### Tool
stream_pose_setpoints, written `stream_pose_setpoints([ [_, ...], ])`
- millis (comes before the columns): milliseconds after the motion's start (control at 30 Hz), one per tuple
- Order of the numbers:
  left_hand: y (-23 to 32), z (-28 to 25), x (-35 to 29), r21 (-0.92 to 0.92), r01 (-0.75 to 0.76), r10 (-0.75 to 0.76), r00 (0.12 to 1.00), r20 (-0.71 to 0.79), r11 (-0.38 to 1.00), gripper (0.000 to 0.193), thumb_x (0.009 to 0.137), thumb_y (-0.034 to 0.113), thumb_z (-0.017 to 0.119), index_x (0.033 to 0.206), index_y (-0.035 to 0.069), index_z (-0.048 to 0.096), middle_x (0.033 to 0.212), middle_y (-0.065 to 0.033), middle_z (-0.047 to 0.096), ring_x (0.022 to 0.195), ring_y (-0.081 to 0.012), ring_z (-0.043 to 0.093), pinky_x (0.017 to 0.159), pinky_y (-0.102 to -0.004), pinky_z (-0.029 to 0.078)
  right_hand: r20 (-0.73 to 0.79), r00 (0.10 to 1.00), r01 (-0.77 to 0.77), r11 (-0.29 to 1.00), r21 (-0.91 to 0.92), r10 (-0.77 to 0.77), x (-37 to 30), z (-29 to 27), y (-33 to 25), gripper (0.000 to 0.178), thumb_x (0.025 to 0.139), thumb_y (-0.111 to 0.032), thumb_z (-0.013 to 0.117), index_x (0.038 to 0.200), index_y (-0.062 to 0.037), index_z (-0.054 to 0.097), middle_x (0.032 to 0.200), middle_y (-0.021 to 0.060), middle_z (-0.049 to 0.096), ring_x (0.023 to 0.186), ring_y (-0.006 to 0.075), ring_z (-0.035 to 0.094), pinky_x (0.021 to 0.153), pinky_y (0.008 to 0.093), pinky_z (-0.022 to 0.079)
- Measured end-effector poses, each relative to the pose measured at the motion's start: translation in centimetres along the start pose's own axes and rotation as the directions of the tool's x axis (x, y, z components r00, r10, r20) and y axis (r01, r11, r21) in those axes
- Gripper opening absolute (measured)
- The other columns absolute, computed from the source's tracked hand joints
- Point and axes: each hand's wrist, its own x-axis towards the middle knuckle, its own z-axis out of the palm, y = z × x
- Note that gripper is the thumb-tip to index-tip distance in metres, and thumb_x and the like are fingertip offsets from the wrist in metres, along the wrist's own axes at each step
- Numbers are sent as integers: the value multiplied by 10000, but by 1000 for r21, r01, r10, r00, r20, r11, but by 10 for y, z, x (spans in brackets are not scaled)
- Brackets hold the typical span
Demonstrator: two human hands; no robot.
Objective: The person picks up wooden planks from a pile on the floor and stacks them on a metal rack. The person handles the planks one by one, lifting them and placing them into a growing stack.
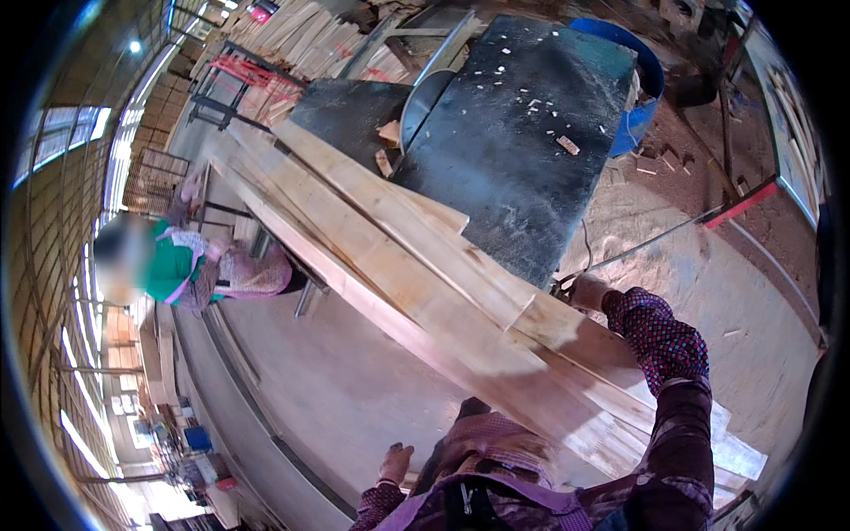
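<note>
My right hand is at the near corner of a dark saw table, beside a thin cable. Its fingers are curled at the table's edge, and what they hold is hidden. To the left, away from the boards, hangs my left hand, its fingers loosely apart and holding nothing. Between my body and the table lies a stack of long pale wooden boards, running from upper left to lower right. My right forearm reaches over the near end of the stack. A large round saw blade stands up through the tabletop.
Small wood offcuts lie on the saw table. A blue barrel stands at its right side. At the left, a person in green is beside the boards' far end. A red-edged frame is at the right.
</note>
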Motion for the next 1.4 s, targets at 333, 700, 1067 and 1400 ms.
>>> stream_pose_setpoints([
  [333, -1, -15, 27, 2, -217, 217, 976, 13, 976, 255, 891, 171, 516, 1116, 170, 637, 1267, -225, 575, 1150, -372, 570, 934, -435, 475, -436, 900, 120, 975, 186, -28, -106, -66, -69, 439, 855, -314, 651, 1130, 28, 653, 1047, 188, 702, 1063, 266, 656, 896, 366, 510],
  [700, -106, -65, 188, 302, -608, 666, 732, -147, 735, 381, 944, 281, 535, 1259, 77, 600, 1359, -232, 526, 1282, -377, 483, 1078, -394, 397, -348, 934, -28, 960, -280, -74, -125, -57, -295, 784, 674, -465, 768, 1280, -44, 503, 1088, 222, 647, 1032, 363, 629, 865, 439, 494],
  [1067, 52, -265, 123, -288, -918, 792, 385, -474, 274, 494, 991, 301, 520, 1408, 54, 423, 1334, -167, 516, 1196, -278, 544, 953, -400, 494, -600, 780, -7, 957, -291, -177, -211, 8, -415, 548, 675, -326, 795, 1072, 1, 605, 890, 186, 675, 806, 283, 679, 722, 389, 546],
  [1400, 218, -377, 43, -970, 92, 802, 583, -132, -227, 565, 962, 530, 464, 1235, 38, 422, 1071, -109, 532, 953, -281, 596, 872, -477, 538, -272, 948, 26, 813, 581, 165, -314, 123, -452, 627, 664, -190, 696, 1196, 84, 507, 719, 63, 579, 539, 135, 589, 461, 274, 480],
])
